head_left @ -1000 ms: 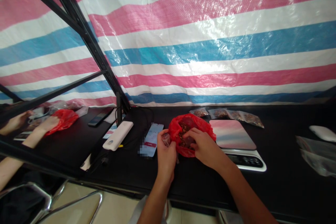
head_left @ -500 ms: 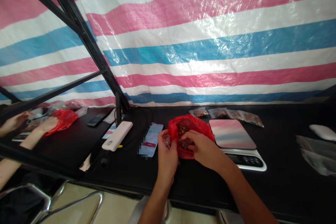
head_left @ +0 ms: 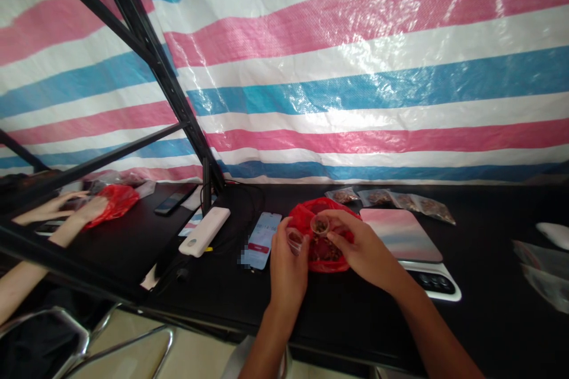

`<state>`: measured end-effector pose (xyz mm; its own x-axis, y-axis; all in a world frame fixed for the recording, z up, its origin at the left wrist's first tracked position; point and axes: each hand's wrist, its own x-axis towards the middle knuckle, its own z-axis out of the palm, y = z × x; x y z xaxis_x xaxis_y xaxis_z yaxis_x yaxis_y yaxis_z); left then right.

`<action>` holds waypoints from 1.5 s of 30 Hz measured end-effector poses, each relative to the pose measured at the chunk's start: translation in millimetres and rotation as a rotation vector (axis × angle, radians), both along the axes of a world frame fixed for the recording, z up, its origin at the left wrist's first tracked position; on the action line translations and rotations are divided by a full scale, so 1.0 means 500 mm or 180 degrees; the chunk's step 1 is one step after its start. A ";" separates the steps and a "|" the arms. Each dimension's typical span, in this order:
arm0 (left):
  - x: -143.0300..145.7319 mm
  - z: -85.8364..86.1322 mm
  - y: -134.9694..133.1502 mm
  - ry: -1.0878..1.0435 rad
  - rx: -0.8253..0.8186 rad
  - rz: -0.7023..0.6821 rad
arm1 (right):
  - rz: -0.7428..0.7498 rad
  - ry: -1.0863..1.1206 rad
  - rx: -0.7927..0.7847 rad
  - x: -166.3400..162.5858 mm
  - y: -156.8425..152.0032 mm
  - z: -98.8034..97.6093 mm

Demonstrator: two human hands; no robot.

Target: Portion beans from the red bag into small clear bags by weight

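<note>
Head view: your right grip (head_left: 367, 250) is pinched, thumb and fingers closed on the rim of a small clear cup (head_left: 320, 224) with brown bits in it. The cup is over the red bag (head_left: 332, 266), its round mouth facing up and toward you; its depth is hidden, so you cannot tell its long axis. Your left grip (head_left: 288, 269) is curled around a small clear bag (head_left: 294, 239), just left of the cup and apart from it. That clear bag's mouth faces up between thumb and fingers, while its lower part is covered by your hand.

The red bag sits on the tabletop (head_left: 484, 237), between the front and back edges, open upward, with more brown bits inside; its longer spread runs side to side, along the back edge. Just right of it stands the scale (head_left: 400, 235), long axis running from back to front and leaning right, buttons toward the front edge. Filled packets (head_left: 430, 208) lie in a row near the back edge. Left of your left grip lies a phone (head_left: 263, 244), and farther left a white power bank (head_left: 205, 231), both slanting with their far ends to the right. Flat clear bags (head_left: 549, 281) lie toward the right edge.
</note>
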<state>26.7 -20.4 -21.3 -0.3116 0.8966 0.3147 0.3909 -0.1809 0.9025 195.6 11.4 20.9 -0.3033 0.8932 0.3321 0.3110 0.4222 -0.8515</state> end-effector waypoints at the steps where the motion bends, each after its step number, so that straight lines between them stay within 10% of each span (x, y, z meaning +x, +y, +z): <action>1: 0.001 0.002 -0.002 0.0135 0.0031 -0.0020 | 0.0006 -0.0050 0.0084 -0.007 -0.004 0.002; 20: -0.009 0.007 -0.001 -0.0495 -0.0047 -0.0763 | 0.0440 -0.0396 0.0899 -0.049 -0.027 -0.004; 30: -0.005 0.013 -0.007 -0.0160 0.0253 -0.0505 | -0.1107 -0.0407 0.1373 -0.024 -0.001 -0.010; 45: 0.007 0.011 0.000 -0.0420 0.0227 -0.0275 | -0.1461 -0.2110 0.0712 -0.029 -0.005 -0.036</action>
<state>30.3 -20.2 -15.7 -0.2770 0.8987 0.3400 0.2499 -0.2743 0.9286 181.3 8.8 2.7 -0.1204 0.9098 0.3973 0.9002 0.2688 -0.3428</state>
